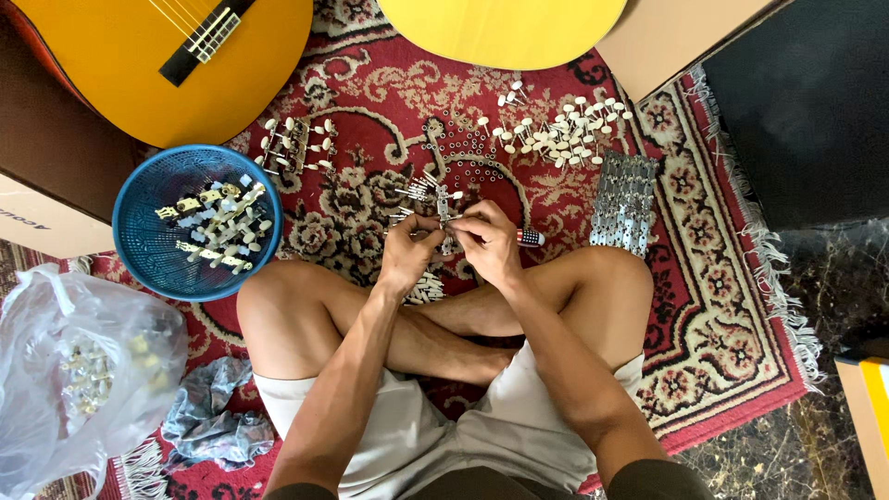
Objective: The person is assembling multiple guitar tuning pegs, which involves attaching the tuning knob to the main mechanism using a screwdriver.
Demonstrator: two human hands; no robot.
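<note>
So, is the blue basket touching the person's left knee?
Touching: the head view shows the blue basket with its lower rim meeting the left knee, no rug visible between them.

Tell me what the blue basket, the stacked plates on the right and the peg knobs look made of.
Blue basket: likely moulded plastic, judging by its even matte colour and perforated wall. Stacked plates: apparently metal, silvery with bright glints and rows of holes. Peg knobs: cream and smooth, probably plastic, on thin shiny metal-looking shafts.

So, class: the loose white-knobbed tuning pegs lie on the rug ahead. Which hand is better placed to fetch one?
Probably the right hand: the peg pile lies up and to its side, nearer than to the left hand. Both hands pinch the metal tuner strip, so one must let go.
</note>
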